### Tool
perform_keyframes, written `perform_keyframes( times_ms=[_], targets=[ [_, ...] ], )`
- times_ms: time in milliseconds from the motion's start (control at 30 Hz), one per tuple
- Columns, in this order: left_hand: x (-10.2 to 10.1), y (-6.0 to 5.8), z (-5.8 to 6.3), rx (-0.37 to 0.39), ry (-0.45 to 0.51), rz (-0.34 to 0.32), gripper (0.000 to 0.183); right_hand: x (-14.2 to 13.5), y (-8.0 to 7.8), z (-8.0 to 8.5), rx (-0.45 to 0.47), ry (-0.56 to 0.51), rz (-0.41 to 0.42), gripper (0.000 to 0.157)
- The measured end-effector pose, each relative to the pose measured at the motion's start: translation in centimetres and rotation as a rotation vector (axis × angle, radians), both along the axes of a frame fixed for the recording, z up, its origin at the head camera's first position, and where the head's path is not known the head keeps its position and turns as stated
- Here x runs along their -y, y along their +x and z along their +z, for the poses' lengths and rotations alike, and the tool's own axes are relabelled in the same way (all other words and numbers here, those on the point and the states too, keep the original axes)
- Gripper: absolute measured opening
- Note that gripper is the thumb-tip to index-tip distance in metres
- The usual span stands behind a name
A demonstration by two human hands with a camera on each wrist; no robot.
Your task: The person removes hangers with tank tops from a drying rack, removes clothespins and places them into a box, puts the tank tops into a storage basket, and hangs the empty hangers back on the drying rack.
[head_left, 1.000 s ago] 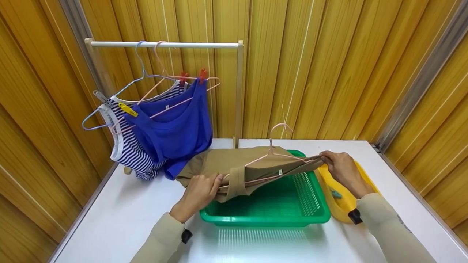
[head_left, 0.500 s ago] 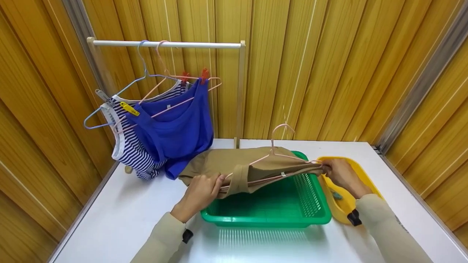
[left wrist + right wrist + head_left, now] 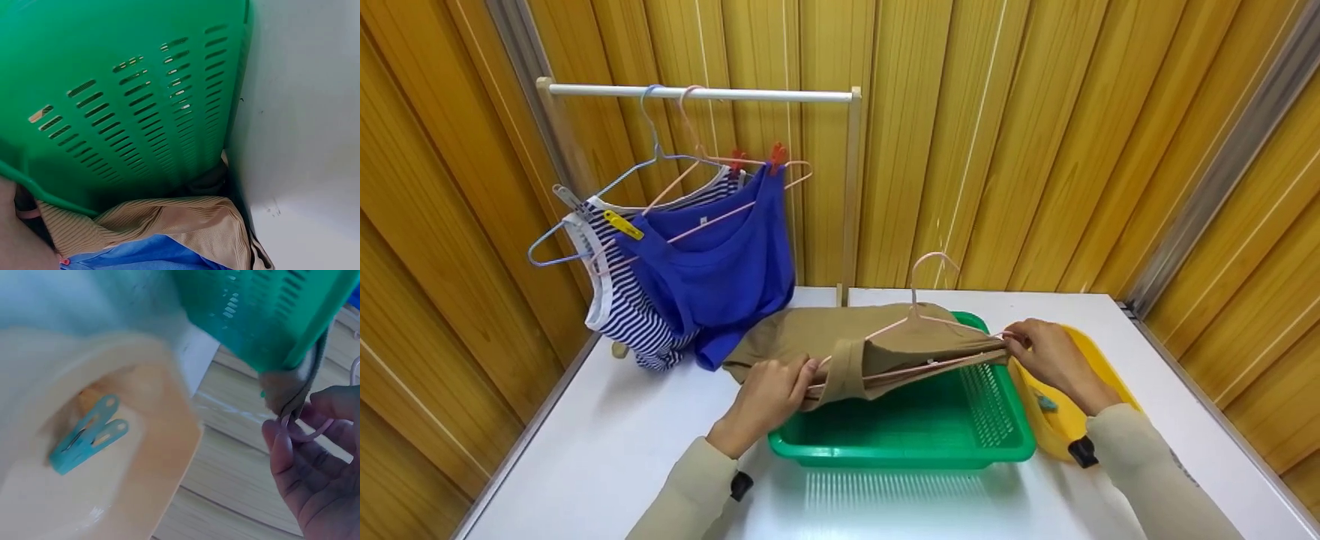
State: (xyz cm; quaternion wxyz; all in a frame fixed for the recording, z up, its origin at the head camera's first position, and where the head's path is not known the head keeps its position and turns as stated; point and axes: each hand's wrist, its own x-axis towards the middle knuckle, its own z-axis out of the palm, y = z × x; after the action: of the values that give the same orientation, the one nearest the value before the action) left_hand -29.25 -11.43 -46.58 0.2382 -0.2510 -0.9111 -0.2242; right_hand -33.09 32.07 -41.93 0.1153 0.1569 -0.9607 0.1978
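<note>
A brown sleeveless top (image 3: pixel 810 328) lies across the green basket, with a pink hanger (image 3: pixel 913 309) inside its neck opening and the hook pointing up. My left hand (image 3: pixel 765 394) grips the left shoulder strap together with that end of the hanger. At the other end, my right hand (image 3: pixel 1054 364) pinches the right strap and the hanger's end. In the right wrist view, the curved pink hanger end shows among the fingers of the right hand (image 3: pixel 320 464), beside the brown fabric (image 3: pixel 289 391). The left wrist view shows mostly ribbed brown fabric (image 3: pixel 185 222) against the basket.
The green basket (image 3: pixel 900 454) stands on the white table. Right of it, a yellow tub (image 3: pixel 1099 356) holds a teal clothespin (image 3: pixel 90 436). At left, a rack's white rod (image 3: pixel 780 95) carries a blue top (image 3: pixel 720 262) and a striped top (image 3: pixel 641 319), clipped with clothespins.
My right hand first lowers, then shifts left, and the right strap drops and slackens. More of the hanger's right end now shows by the fingers. My left hand stays nearly still.
</note>
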Motion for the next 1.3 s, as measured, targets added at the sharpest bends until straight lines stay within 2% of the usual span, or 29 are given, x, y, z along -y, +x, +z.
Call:
perform_keyframes(
  times_ms=[100, 200, 433, 633, 933, 1100, 1300],
  targets=[
    [0.2, 0.1, 0.3, 0.010, 0.000, -0.004, 0.035, 0.5, 0.4, 0.4, 0.012, -0.009, 0.010, 0.021],
    [0.5, 0.2, 0.6, 0.017, -0.029, -0.007, 0.035, 0.7, 0.7, 0.5, 0.024, -0.023, 0.054, 0.020],
    [1.2, 0.5, 0.5, 0.038, -0.025, 0.014, 0.039, 0.5, 1.5, -0.7, 0.055, -0.054, 0.184, 0.030],
    [1.4, 0.5, 0.7, 0.086, 0.018, -0.002, 0.036, 0.3, 1.9, -1.0, 0.036, -0.067, 0.186, 0.030],
    [1.6, 0.7, 0.9, 0.057, 0.053, -0.022, 0.032, 0.3, 1.9, -1.4, 0.000, -0.112, 0.167, 0.024],
    [1.7, 1.0, 1.8, 0.044, 0.088, -0.061, 0.026, 0.4, 1.9, -1.5, 0.002, -0.123, 0.163, 0.023],
    [1.3, 1.3, 4.0, 0.123, 0.111, -0.151, 0.039, 0.3, 1.7, -1.5, -0.013, -0.121, 0.168, 0.023]
  ],
)
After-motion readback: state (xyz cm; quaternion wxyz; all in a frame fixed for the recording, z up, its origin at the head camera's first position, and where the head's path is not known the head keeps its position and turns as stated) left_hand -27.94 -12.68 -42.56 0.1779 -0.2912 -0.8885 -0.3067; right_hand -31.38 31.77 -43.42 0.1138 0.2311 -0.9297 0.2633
